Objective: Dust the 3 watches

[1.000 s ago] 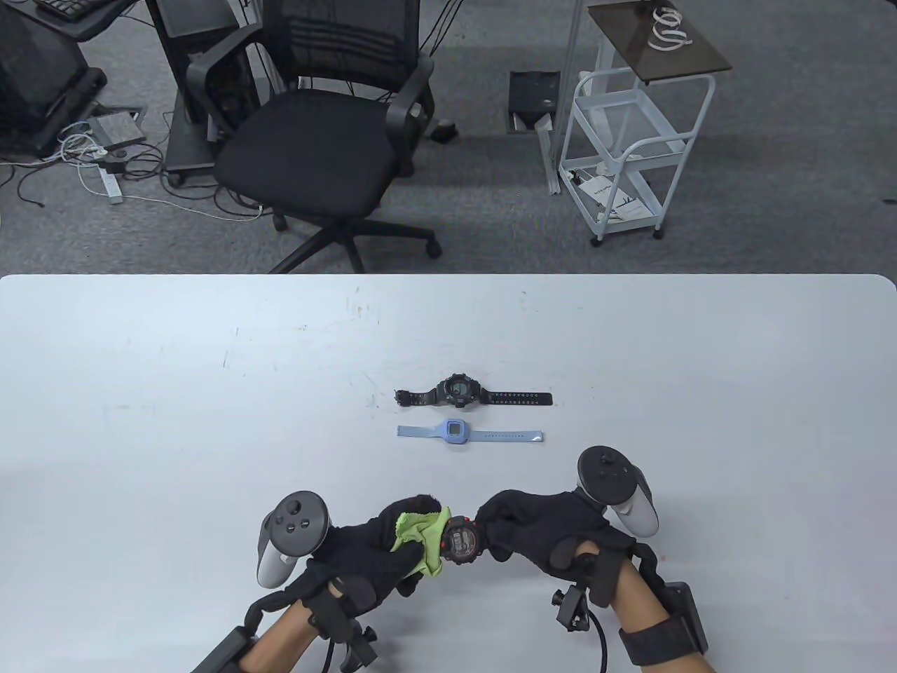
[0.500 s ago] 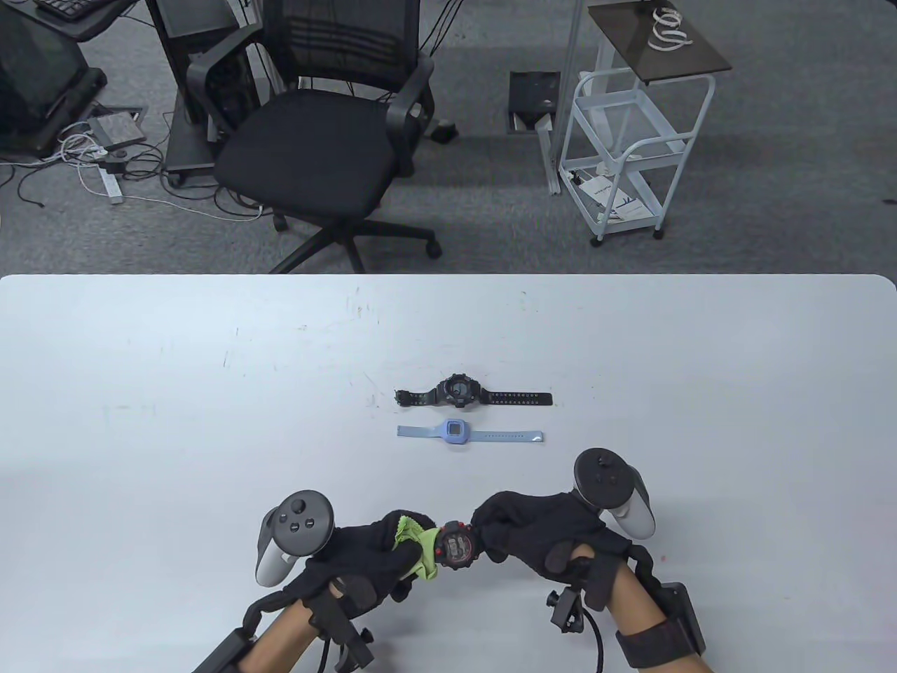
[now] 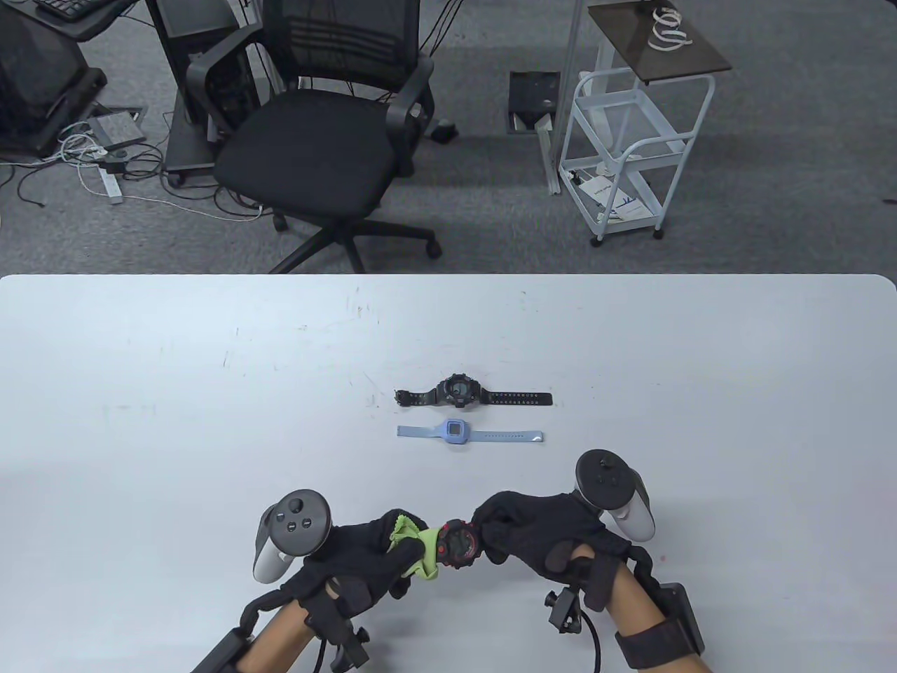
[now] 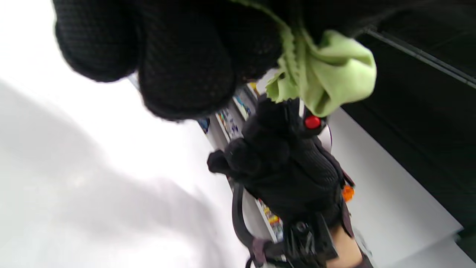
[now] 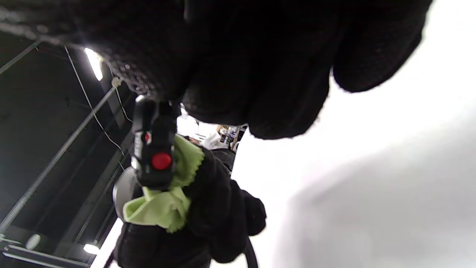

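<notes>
Two gloved hands work a watch over the table (image 3: pixel 210 392).

The right hand (image 3: pixel 539 529) grips the red watch (image 3: pixel 459 545) near the table's front edge; the left hand (image 3: pixel 364 554) clutches a green cloth (image 3: pixel 415 547) touching it. The black watch (image 3: pixel 459 392) and blue watch (image 3: pixel 459 432) lie flat beyond, side by side.

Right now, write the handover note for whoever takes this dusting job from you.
Left hand grips the green cloth, pressed against the red-and-black watch.
Right hand holds that watch by its strap, above the table.
Black watch and blue watch lie flat mid-table, straps out, the blue one nearer.
Done: nothing certain; the first watch is being wiped.
Left: finish it; whether the other two are dusted is unclear.
</notes>
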{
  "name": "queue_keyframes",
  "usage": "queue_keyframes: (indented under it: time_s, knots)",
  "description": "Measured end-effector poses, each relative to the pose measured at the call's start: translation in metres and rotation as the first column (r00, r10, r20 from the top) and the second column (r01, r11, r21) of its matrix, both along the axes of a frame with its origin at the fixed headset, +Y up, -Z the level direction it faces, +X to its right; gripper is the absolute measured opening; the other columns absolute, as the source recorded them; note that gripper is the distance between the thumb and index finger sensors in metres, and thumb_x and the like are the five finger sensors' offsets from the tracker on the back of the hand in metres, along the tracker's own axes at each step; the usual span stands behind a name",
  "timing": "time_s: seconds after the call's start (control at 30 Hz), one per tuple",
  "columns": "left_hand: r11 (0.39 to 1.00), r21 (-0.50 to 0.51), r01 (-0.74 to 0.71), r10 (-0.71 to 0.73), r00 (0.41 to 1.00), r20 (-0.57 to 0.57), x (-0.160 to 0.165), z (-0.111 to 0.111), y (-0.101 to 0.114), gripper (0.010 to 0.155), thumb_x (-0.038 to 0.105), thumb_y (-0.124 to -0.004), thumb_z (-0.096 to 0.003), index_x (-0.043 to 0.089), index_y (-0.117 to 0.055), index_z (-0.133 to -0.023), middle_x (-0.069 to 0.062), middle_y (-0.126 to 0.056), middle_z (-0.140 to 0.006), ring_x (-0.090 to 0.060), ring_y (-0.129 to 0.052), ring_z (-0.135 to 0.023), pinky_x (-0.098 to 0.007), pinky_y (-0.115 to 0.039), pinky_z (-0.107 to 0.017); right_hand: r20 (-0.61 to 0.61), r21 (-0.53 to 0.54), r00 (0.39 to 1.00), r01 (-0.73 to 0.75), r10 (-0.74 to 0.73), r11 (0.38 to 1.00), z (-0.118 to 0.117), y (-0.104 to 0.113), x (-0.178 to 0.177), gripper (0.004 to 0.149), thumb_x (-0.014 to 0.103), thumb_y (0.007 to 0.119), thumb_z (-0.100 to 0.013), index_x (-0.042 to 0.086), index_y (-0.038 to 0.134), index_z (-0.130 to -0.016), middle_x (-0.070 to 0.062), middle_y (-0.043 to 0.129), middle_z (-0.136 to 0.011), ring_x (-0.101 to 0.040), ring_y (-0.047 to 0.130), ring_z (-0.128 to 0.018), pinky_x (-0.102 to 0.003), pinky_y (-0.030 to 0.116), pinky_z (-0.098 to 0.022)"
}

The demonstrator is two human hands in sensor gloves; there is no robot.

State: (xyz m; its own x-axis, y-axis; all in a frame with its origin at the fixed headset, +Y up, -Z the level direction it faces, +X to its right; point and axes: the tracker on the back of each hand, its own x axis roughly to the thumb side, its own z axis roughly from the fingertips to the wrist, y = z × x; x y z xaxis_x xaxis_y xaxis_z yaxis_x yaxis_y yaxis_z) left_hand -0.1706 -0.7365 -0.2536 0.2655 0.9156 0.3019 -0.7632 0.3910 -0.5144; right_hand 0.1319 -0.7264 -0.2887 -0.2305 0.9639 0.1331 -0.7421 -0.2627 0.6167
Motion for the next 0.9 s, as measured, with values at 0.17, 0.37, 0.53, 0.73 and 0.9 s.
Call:
queue_keyframes:
  time_s: [0.17, 0.37, 0.53, 0.73, 0.9]
  knots:
    - [1.0, 0.015, 0.023, -0.023, 0.999, 0.026, -0.0002, 0.0013, 0.0052, 0.053, 0.045, -0.081, -0.0507, 0.005, -0.085, -0.086, -0.013, -0.101, -0.061, -0.025, -0.108, -0.035, -0.057, -0.086, -0.046, -0.008, -0.002, 0.999, 0.033, -0.033, 0.999, 0.0002, 0.0034, 0.0034, 0.047, 0.042, 0.083, -0.045, 0.016, 0.091, -0.084, -0.003, 0.103, -0.062, -0.025, 0.105, -0.056, -0.059, 0.078, -0.052]
    - [0.999, 0.011, 0.043, -0.043, 0.999, 0.03, -0.0028, 0.0009, 0.0071, 0.057, 0.029, -0.08, -0.0503, 0.002, -0.074, -0.099, -0.012, -0.101, -0.068, -0.026, -0.11, -0.039, -0.057, -0.086, -0.05, -0.001, 0.002, 1.0, 0.019, -0.019, 1.0, -0.0006, 0.0025, 0.0045, 0.047, 0.04, 0.082, -0.044, 0.016, 0.09, -0.084, -0.003, 0.103, -0.062, -0.025, 0.104, -0.056, -0.06, 0.078, -0.053]
    - [0.999, -0.034, 0.007, -0.005, 0.998, 0.064, -0.0021, 0.0, 0.0037, 0.07, 0.028, -0.078, -0.0517, 0.026, -0.046, -0.113, -0.011, -0.1, -0.068, -0.027, -0.11, -0.038, -0.059, -0.085, -0.049, 0.003, -0.001, 1.0, 0.009, -0.009, 1.0, -0.0004, 0.0021, 0.0046, 0.047, 0.04, 0.082, -0.044, 0.016, 0.091, -0.084, -0.003, 0.103, -0.062, -0.025, 0.105, -0.056, -0.059, 0.078, -0.052]
    - [0.999, -0.046, -0.007, 0.008, 1.0, 0.03, -0.0035, -0.0002, 0.003, 0.053, 0.032, -0.076, -0.052, 0.009, -0.076, -0.1, -0.01, -0.103, -0.06, -0.026, -0.111, -0.034, -0.058, -0.087, -0.047, 0.003, 0.007, 1.0, 0.003, -0.003, 1.0, 0.0001, 0.0025, 0.0035, 0.047, 0.041, 0.083, -0.044, 0.016, 0.091, -0.084, -0.003, 0.103, -0.062, -0.025, 0.105, -0.055, -0.059, 0.078, -0.052]
    - [0.999, -0.033, 0.018, -0.017, 1.0, 0.018, -0.0053, -0.0003, 0.0027, 0.054, 0.043, -0.074, -0.0521, 0.004, -0.082, -0.088, -0.009, -0.101, -0.059, -0.025, -0.109, -0.033, -0.057, -0.086, -0.046, 0.018, 0.012, 1.0, 0.008, -0.009, 1.0, -0.0007, 0.0037, 0.0068, 0.047, 0.041, 0.083, -0.045, 0.016, 0.091, -0.083, -0.003, 0.103, -0.061, -0.025, 0.105, -0.055, -0.059, 0.078, -0.052]
